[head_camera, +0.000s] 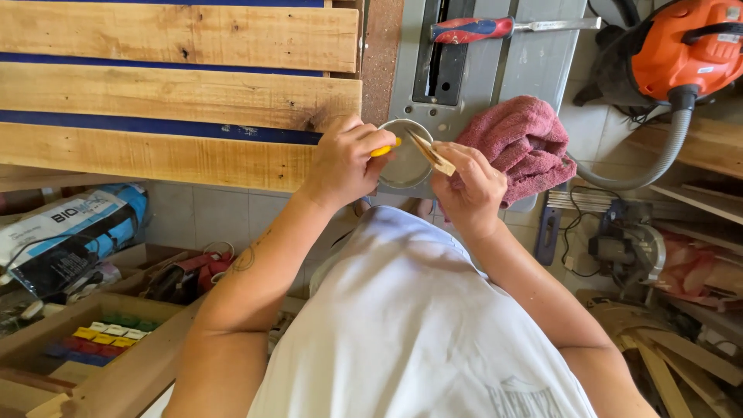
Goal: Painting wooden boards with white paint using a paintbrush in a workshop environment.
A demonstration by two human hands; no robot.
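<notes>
My left hand [344,159] is closed around a tool with a yellow handle [385,148]; its working end is hidden. My right hand [470,186] pinches a small flat wooden piece [433,156], tilted, with its tip over a round metal tin [404,159]. The tin rests at the near edge of a grey table-saw top [495,70], between my two hands. Both hands hover just above the tin, a few centimetres apart.
Rough wooden planks [178,93] lie left of the saw top. A pink towel [526,139] sits right of the tin, a red-and-blue handled tool [472,29] farther back. An orange vacuum [685,46] with hose stands right. Wooden crates [101,340] and offcuts [673,371] crowd the floor.
</notes>
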